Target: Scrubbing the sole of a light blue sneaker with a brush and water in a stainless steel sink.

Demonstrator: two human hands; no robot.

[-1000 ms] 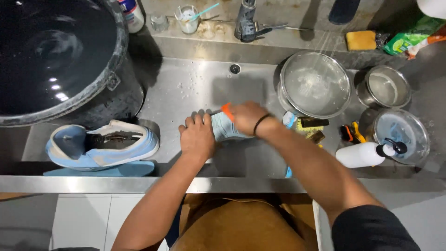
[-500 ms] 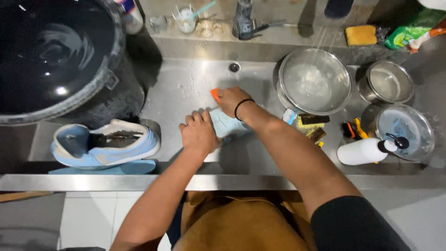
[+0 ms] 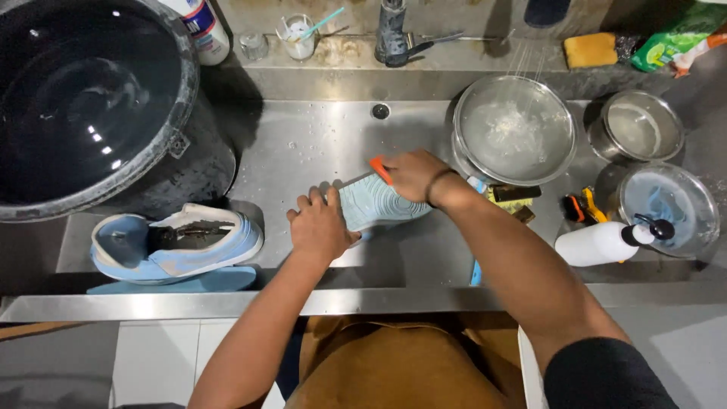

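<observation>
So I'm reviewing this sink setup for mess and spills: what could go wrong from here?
1. The left hand only presses the upturned light blue shoe down on wet steel while the right hand works an orange brush; the shoe could slip.
2. The white pump bottle lies on its side and may leak.
3. The steel bowl looks close to the right forearm and could be knocked.

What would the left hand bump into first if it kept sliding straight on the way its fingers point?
The left hand points up the sink, pressing on the pale blue shoe sole. Beyond its fingertips lies bare wet sink floor, then probably the sink's back wall, left of the overflow hole.
</observation>
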